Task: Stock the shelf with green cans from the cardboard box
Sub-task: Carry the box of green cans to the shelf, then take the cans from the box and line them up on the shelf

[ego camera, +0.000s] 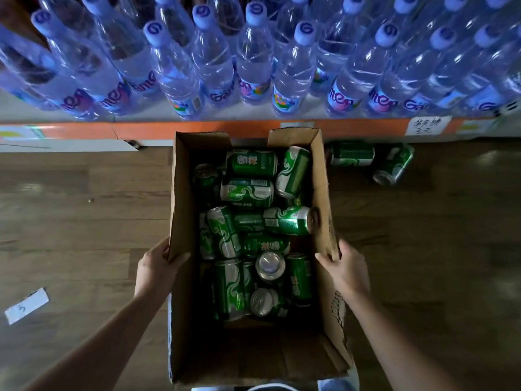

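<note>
An open cardboard box (183, 320) stands on the wooden floor below me, against the shelf front. Several green cans (248, 191) lie jumbled inside it, most on their sides, two showing silver ends. My left hand (158, 270) grips the box's left wall, thumb inside and fingers outside. My right hand (345, 268) grips the right wall the same way. Two more green cans (351, 153) lie on the floor to the right of the box, under the shelf edge.
A shelf with an orange front edge (84, 131) carries rows of clear water bottles (253, 52) with blue caps. A handwritten price tag (427, 125) hangs on the edge at right. A white paper slip (26, 306) lies on the floor at left.
</note>
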The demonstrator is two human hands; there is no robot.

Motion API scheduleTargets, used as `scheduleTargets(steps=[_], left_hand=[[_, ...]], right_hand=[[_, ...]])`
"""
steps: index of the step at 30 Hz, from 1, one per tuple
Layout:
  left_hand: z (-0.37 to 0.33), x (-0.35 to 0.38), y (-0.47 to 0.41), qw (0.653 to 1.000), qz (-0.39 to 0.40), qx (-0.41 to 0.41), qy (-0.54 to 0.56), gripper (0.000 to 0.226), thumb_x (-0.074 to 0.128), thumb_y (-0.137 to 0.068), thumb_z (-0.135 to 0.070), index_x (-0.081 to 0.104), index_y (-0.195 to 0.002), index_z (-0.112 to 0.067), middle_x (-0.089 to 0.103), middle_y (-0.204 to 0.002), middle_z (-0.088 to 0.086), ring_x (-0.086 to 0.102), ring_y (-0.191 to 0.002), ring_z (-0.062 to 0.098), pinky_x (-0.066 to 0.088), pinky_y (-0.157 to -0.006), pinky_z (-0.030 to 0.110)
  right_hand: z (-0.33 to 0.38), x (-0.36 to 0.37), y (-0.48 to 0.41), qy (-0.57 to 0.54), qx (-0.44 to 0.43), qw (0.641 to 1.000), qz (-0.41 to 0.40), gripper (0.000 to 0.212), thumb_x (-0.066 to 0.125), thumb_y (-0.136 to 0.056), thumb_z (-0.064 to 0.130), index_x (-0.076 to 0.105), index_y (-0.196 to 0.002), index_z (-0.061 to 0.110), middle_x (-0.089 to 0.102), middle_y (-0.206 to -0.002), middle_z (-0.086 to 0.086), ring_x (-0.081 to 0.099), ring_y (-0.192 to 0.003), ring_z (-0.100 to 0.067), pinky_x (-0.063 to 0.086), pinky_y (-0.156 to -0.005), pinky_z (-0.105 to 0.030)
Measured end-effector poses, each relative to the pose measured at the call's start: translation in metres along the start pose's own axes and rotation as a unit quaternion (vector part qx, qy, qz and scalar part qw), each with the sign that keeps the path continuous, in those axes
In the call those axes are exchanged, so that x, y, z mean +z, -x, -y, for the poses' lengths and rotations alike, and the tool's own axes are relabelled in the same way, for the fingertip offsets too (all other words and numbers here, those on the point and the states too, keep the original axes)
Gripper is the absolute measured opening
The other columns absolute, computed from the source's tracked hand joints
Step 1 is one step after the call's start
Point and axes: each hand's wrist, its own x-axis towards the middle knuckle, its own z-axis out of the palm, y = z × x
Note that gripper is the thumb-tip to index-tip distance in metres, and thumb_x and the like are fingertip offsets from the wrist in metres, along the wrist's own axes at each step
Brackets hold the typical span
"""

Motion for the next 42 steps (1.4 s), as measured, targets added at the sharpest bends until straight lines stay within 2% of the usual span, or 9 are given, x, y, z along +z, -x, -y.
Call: scheduleTargets(steps=[2,5,9,12,14,17,25,35,42], left_hand=[[0.0,0.0,0.0,1.0,0.006,-0.01,-0.003,0.024,0.072,-0.079,-0.012,0.067,-0.102,-0.012,0.063,-0.072,-0.008,0.058,-0.071,0.017,0.04,-0.058,0.02],[0.0,-0.001,0.003,0.999,0.042,-0.028,-0.014,0.028,0.075,-0.077,-0.019,0.066,-0.103,-0.013,0.062,-0.073,-0.007,0.06,-0.082,0.024,0.04,-0.058,0.025],[-0.009,-0.008,0.017,0.992,0.11,-0.06,-0.018,0.074,0.08,-0.063,-0.041,0.05,-0.127,-0.018,0.065,-0.108,0.005,0.061,-0.1,0.027,0.047,-0.078,0.033],[-0.027,-0.022,0.038,0.992,0.116,-0.041,-0.035,0.094,0.078,-0.072,-0.031,0.022,-0.147,-0.018,0.042,-0.142,0.011,0.044,-0.127,0.028,0.041,-0.099,0.04],[-0.045,-0.039,0.052,0.991,0.112,-0.022,-0.073,0.101,0.075,-0.075,-0.034,0.008,-0.15,-0.017,0.022,-0.154,0.01,0.025,-0.139,0.029,0.031,-0.109,0.045],[-0.069,-0.065,0.07,0.991,0.105,-0.001,-0.078,0.096,0.071,-0.079,-0.036,0.008,-0.15,-0.018,0.013,-0.156,0.008,0.016,-0.142,0.029,0.025,-0.113,0.047],[-0.141,-0.162,0.152,0.992,0.09,0.06,-0.066,0.081,0.069,-0.081,-0.033,0.025,-0.147,-0.016,0.021,-0.154,0.009,0.02,-0.142,0.027,0.022,-0.114,0.044],[-0.229,-0.269,0.26,0.988,0.092,0.119,-0.038,0.081,0.069,-0.079,-0.037,0.029,-0.144,-0.013,0.028,-0.151,0.012,0.029,-0.139,0.027,0.028,-0.111,0.037],[-0.274,-0.293,0.31,0.992,0.039,0.118,0.012,0.077,0.069,-0.083,-0.017,0.025,-0.145,-0.01,0.032,-0.148,0.016,0.031,-0.137,0.027,0.024,-0.109,0.032]], right_hand=[[0.001,-0.001,-0.001,0.01,0.012,1.0,0.014,0.045,0.07,-0.082,0.033,0.058,-0.112,0.001,0.068,-0.107,-0.013,0.065,-0.096,-0.026,0.047,-0.072,-0.026],[0.007,-0.003,0.0,0.057,0.009,0.996,0.064,0.06,0.068,-0.083,0.038,0.048,-0.128,0.004,0.062,-0.121,-0.011,0.061,-0.108,-0.026,0.048,-0.083,-0.03],[0.015,-0.013,0.011,0.064,-0.004,0.99,0.122,0.102,0.07,-0.081,0.039,-0.001,-0.15,0.015,0.033,-0.15,-0.009,0.047,-0.128,-0.027,0.045,-0.093,-0.033],[0.023,-0.027,0.037,0.104,-0.029,0.987,0.12,0.116,0.07,-0.079,0.043,-0.022,-0.146,0.021,0.013,-0.157,-0.009,0.029,-0.14,-0.026,0.038,-0.104,-0.036],[0.032,-0.041,0.055,0.179,-0.049,0.977,0.106,0.116,0.066,-0.079,0.053,-0.024,-0.145,0.019,0.006,-0.158,-0.012,0.017,-0.144,-0.028,0.029,-0.113,-0.037],[0.052,-0.064,0.081,0.268,-0.08,0.957,0.082,0.109,0.057,-0.083,0.059,-0.021,-0.147,0.017,0.001,-0.158,-0.013,0.011,-0.145,-0.029,0.023,-0.116,-0.041],[0.144,-0.165,0.167,0.32,-0.117,0.938,0.063,0.093,0.047,-0.09,0.055,-0.016,-0.148,0.019,-0.006,-0.159,-0.009,0.001,-0.146,-0.028,0.012,-0.118,-0.047],[0.213,-0.289,0.273,0.314,-0.151,0.937,0.04,0.086,0.047,-0.092,0.05,-0.008,-0.15,0.019,0.001,-0.159,-0.009,0.006,-0.146,-0.026,0.01,-0.117,-0.047],[0.224,-0.366,0.298,0.324,-0.181,0.928,0.028,0.083,0.046,-0.092,0.052,-0.001,-0.151,0.02,0.011,-0.158,-0.008,0.014,-0.145,-0.026,0.011,-0.116,-0.05]])
